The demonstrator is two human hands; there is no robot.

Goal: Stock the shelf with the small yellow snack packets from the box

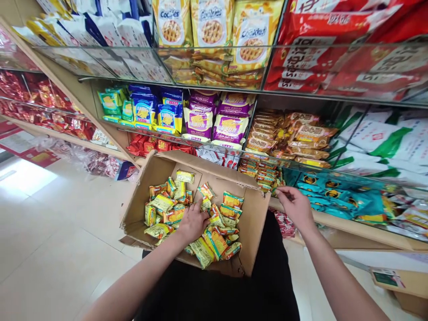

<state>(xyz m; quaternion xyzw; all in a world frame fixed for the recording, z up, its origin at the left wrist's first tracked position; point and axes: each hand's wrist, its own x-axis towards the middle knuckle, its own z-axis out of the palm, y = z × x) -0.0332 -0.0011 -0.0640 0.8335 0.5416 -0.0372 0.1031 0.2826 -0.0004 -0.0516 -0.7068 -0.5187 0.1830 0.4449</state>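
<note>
A cardboard box (254, 223) rests tilted against the shelf front, over my dark-clothed lap. Inside lie several small yellow and orange wrapped snack packets (214, 240), loose and at many angles. My left hand (194, 220) is down among them, fingers curled around a small yellow packet (206, 205) that they partly cover. At the box's right corner, my right hand (296, 205) reaches to the low shelf compartment. Its thumb and fingertips pinch the end of a small green and yellow snack packet (274, 191), beside stacked rows of similar packets (264, 174).
Glass-fronted shelves (214, 87) rise ahead, holding yellow cookie bags (212, 31), red bags (310, 53), purple biscuit packs (230, 127) and brown packets (307, 138). Teal packets (321, 191) lie right of my right hand. Plastic-wrapped goods (96, 158) sit on the tiled floor (67, 232) at left.
</note>
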